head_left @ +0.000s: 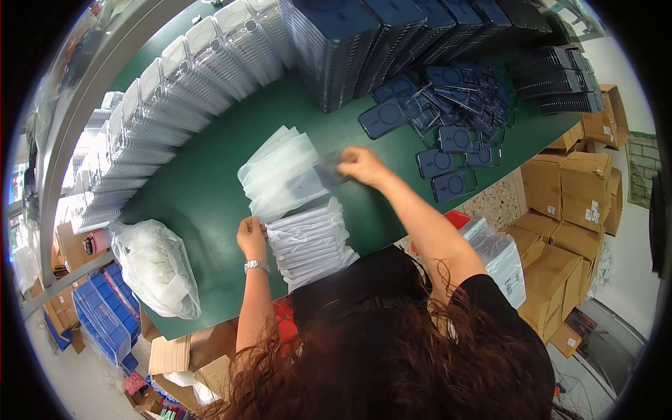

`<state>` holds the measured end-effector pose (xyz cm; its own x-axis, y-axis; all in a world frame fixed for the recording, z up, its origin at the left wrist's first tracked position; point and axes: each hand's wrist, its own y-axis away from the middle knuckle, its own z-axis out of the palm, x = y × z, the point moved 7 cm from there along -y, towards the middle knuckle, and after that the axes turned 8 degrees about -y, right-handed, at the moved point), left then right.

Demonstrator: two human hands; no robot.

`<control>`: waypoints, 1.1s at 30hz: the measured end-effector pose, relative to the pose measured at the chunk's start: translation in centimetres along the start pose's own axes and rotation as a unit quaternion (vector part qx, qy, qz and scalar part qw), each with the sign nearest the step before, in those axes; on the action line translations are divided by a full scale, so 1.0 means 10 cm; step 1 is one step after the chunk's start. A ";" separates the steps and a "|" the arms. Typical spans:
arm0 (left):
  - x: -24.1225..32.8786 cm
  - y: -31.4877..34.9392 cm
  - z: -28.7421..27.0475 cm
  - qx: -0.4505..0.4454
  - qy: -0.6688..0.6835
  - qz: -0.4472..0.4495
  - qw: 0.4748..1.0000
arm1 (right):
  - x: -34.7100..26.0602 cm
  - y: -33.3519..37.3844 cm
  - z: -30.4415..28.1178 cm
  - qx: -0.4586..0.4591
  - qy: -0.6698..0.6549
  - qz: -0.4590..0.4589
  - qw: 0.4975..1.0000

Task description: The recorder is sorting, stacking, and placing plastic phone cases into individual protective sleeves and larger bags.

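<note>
My right hand (361, 166) is closed on a phone case (333, 166), dark and smeared by motion, at the right edge of a fanned pile of clear plastic bags (283, 168). My left hand (252, 238), a watch on its wrist, pinches a plastic bag at the pile's lower left corner. Just below lies a row of bagged flat items (308, 245), overlapping one another and reaching toward my body. To the right, loose dark blue phone cases (437, 162) with ring marks lie scattered and heaped on the green table (217, 168).
Tall stacks of dark blue cases (336, 56) stand at the back. Stacks of clear cases (189, 91) curve along the left edge. A bulging plastic bag (157, 269) of white material sits at the near left. Cardboard boxes (567, 185) are piled on the right, blue bins (105, 315) at lower left.
</note>
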<state>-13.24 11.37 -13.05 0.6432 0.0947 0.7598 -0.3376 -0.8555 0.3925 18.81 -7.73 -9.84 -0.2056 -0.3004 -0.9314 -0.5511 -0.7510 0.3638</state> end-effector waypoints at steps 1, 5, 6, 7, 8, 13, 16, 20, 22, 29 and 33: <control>-0.14 0.02 -0.05 -0.009 0.028 -0.061 0.998 | -0.05 -0.01 -0.23 0.013 0.014 -0.001 1.000; 0.05 0.15 -0.08 -0.062 0.110 -0.052 0.991 | -0.46 0.03 -1.44 0.160 0.092 -0.032 0.982; 0.12 0.20 -0.06 -0.063 0.110 -0.052 0.991 | -0.51 0.04 -1.82 0.214 0.104 -0.050 0.970; 0.25 0.26 -0.07 -0.041 0.125 -0.032 0.991 | -0.49 0.03 -2.15 0.259 0.050 -0.047 0.964; 0.33 0.29 -0.10 -0.017 0.140 -0.012 0.990 | -0.57 0.11 -2.32 0.325 0.038 -0.042 0.944; 0.17 0.42 -0.11 -0.075 0.102 0.065 0.990 | -0.90 0.31 -1.54 0.322 0.219 -0.194 0.900; 0.20 0.43 -0.01 -0.124 0.064 0.052 0.989 | -0.39 0.49 -0.16 -0.048 0.195 0.005 0.980; 0.18 0.32 0.00 -0.108 0.006 0.102 0.989 | 0.08 0.57 0.64 -0.115 0.120 -0.148 0.975; 0.09 0.32 -0.06 -0.088 -0.003 0.072 0.994 | 0.22 0.50 0.75 -0.125 0.050 -0.023 0.991; 0.15 0.28 -0.06 -0.008 -0.065 0.064 0.996 | 0.29 0.46 0.80 -0.142 0.010 0.053 0.988; 0.08 0.21 0.00 -0.003 -0.048 0.068 0.996 | 0.29 0.45 0.77 -0.098 0.050 0.051 0.993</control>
<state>-13.46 9.62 -11.57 0.6535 -0.0719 0.7535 -0.4305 -0.8542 0.2917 9.52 -7.50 -10.95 -0.1658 -0.4301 -0.8874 -0.3613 -0.8108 0.4605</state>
